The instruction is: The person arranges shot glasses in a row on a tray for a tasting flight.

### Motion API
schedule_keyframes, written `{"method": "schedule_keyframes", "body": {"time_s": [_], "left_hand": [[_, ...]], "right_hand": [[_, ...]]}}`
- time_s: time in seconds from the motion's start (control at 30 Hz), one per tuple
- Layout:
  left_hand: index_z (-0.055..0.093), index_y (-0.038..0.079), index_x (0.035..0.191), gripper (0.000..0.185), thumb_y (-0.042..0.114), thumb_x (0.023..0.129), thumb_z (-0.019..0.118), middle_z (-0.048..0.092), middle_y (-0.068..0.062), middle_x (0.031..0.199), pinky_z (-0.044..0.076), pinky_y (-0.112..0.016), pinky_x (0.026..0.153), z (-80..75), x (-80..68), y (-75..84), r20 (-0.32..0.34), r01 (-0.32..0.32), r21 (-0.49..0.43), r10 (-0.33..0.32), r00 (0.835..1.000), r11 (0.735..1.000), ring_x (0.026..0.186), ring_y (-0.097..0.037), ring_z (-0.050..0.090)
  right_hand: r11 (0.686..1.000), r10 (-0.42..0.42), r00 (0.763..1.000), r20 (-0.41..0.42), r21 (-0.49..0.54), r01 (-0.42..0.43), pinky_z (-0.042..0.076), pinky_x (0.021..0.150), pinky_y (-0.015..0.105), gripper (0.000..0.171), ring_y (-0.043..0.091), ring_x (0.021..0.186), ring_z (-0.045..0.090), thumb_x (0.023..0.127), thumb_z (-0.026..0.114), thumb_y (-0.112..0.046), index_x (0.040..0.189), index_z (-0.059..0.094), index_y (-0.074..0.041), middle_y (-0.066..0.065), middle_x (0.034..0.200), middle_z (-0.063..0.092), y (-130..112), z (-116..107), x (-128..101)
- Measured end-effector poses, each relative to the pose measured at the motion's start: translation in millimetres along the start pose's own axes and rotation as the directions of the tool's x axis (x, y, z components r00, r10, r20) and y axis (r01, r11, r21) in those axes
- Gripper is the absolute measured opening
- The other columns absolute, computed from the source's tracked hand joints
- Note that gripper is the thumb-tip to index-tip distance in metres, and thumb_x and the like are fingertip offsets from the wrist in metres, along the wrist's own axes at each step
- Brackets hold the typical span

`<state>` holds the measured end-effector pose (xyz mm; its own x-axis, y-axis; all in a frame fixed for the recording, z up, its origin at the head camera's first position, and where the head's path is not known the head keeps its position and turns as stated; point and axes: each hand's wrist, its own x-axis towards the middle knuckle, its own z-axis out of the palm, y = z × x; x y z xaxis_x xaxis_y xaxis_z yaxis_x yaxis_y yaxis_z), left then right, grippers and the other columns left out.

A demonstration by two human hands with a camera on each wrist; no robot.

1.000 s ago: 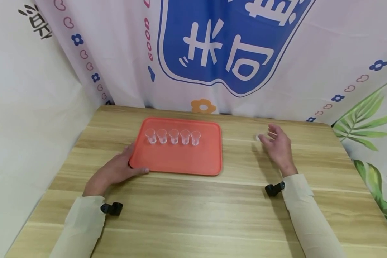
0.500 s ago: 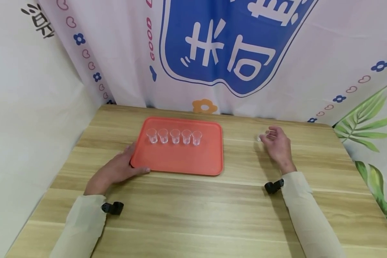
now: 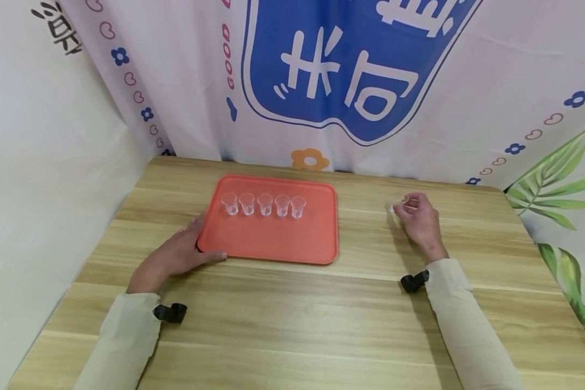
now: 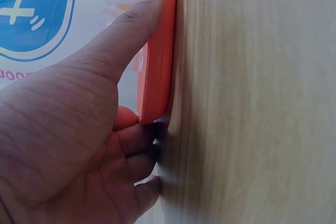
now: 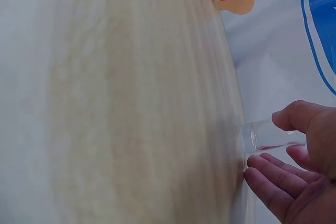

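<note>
On the wooden table, my left hand point(image 3: 177, 253) holds the near left corner of a red tray point(image 3: 268, 241). Its thumb point(image 4: 137, 17) lies along the tray's front edge, and the other fingers are bent at the corner's left side. Several small clear cups point(image 3: 265, 206) stand upright in a row across the tray's far half. To the right of the tray, my right hand point(image 3: 423, 227) pinches another small clear cup point(image 5: 262, 135) between thumb and fingers. This cup is upright, its base right at the tabletop, and the hand partly hides it in the head view.
A printed curtain point(image 3: 195, 108) hangs right behind the table's far edge. Pale cloth point(image 3: 53, 179) borders the left side, and a leaf-patterned cloth point(image 3: 556, 195) the right. Bare tabletop point(image 3: 292, 319) lies between the forearms, each with a small black wrist camera point(image 3: 171, 313).
My right thumb and fingers have drawn together onto the clear cup, from a looser spread around it. The left hand, the tray and its cups have stayed put.
</note>
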<state>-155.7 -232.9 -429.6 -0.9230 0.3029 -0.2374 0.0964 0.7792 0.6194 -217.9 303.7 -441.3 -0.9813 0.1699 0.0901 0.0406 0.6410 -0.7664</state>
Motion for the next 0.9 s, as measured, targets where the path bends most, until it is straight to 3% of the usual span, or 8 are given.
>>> {"method": "schedule_keyframes", "body": {"time_s": [0.5,0.73,0.9], "left_hand": [[-0.002,0.014,0.167,0.120,0.064,0.087,0.073,0.011,-0.025,0.168,0.022,-0.069,0.115,-0.6,1.2,-2.5,0.003,0.023,0.009,-0.023,1.000,1.000,0.151,-0.049,0.015],[-0.002,0.014,0.167,0.120,0.063,0.088,0.074,0.011,-0.024,0.168,0.022,-0.069,0.115,0.3,2.2,-3.2,0.003,0.017,0.003,-0.017,1.000,1.000,0.151,-0.049,0.015],[-0.002,0.013,0.166,0.119,0.062,0.088,0.074,0.011,-0.025,0.168,0.023,-0.069,0.115,0.2,2.1,-3.4,0.005,0.018,0.004,-0.018,1.000,1.000,0.151,-0.049,0.015]], "right_hand": [[1.000,0.000,1.000,0.007,-0.003,0.000,0.054,0.096,0.047,0.043,0.040,0.117,0.066,0.100,0.069,-0.017,0.131,0.053,0.006,0.029,0.127,0.065,-4.2,-1.2,1.2],[1.000,0.002,1.000,-0.001,0.007,-0.002,0.053,0.083,0.019,0.042,0.039,0.115,0.067,0.099,0.070,-0.016,0.130,0.054,0.007,0.028,0.125,0.066,-3.8,-1.9,1.3],[1.000,-0.010,1.000,0.001,0.015,0.010,0.050,0.079,0.014,0.042,0.040,0.114,0.067,0.099,0.070,-0.015,0.130,0.054,0.008,0.029,0.125,0.066,-4.4,-2.1,1.2]]}}
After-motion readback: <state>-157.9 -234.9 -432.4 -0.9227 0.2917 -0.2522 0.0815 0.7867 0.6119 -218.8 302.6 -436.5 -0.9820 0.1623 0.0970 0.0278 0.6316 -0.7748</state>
